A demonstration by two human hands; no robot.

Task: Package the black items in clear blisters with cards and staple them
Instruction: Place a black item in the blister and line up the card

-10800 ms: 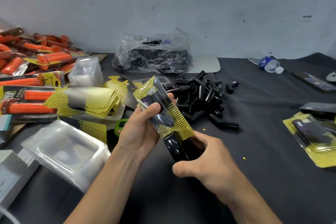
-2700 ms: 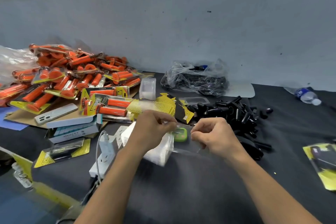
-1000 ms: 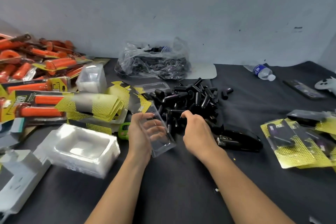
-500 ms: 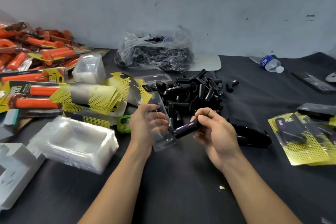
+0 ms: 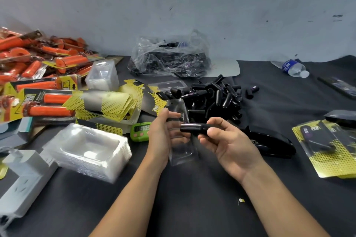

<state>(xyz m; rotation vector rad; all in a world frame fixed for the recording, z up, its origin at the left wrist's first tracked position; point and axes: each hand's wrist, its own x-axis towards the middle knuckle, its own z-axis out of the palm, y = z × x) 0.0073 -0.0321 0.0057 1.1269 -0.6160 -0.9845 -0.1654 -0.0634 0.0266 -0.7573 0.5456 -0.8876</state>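
Holding a clear blister (image 5: pixel 181 152) above the dark surface (image 5: pixel 192 188), the left hand (image 5: pixel 161 136) has its fingers curled round it. The right hand (image 5: pixel 229 144) pinches a black item (image 5: pixel 193 127), whose free end meets the blister's upper part. A pile of black items (image 5: pixel 213 98) lies just beyond both hands, a black stapler (image 5: pixel 273 144) lies right of the right hand, and yellow cards (image 5: pixel 107 104) lie left of the left hand.

Over the near part of the counter (image 5: pixel 192 213) two slim forearms are in view, the left forearm (image 5: pixel 133 198) and the right forearm (image 5: pixel 275 204), both bare along all the length that shows. Farther in over the counter, the left hand (image 5: pixel 161 136) and the right hand (image 5: pixel 229 146) are bare as well. Fine detail of the fingers is blurred.
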